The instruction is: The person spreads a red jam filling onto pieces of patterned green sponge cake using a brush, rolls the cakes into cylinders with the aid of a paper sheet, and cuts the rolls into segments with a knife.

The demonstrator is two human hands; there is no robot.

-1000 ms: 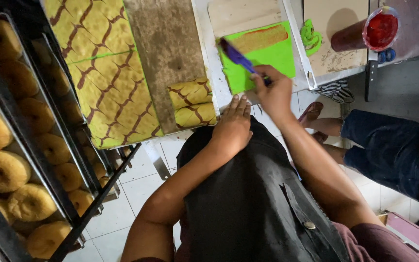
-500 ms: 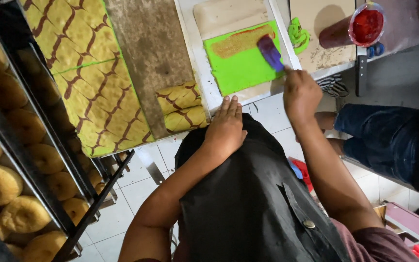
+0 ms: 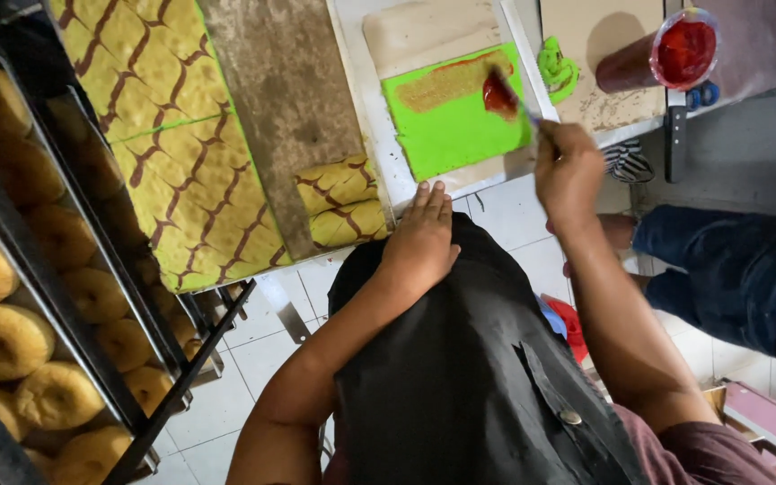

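Observation:
My right hand [image 3: 569,171] grips a spatula [image 3: 505,92] whose blade carries red jam and rests on a bright green sheet cake [image 3: 455,121]. A brownish-red smear of jam runs across the cake's far part. My left hand [image 3: 421,238] lies flat, fingers together, on the near edge of the white tray [image 3: 379,135] that bears the cake. Two rolled yellow cakes with brown stripes [image 3: 345,199] lie just left of that hand. A tub of red jam [image 3: 666,52] stands on the table to the right.
A large yellow sheet cake with brown lines [image 3: 168,135] and a brown paper sheet [image 3: 285,108] fill the table's left part. Racks of round golden buns [image 3: 11,296] stand at far left. Another person's legs in jeans [image 3: 729,269] are at right. A knife [image 3: 673,135] lies near the tub.
My right hand has drawn the spatula to the right across the green cake, and its blade now carries red jam. My left hand stays on the tray edge.

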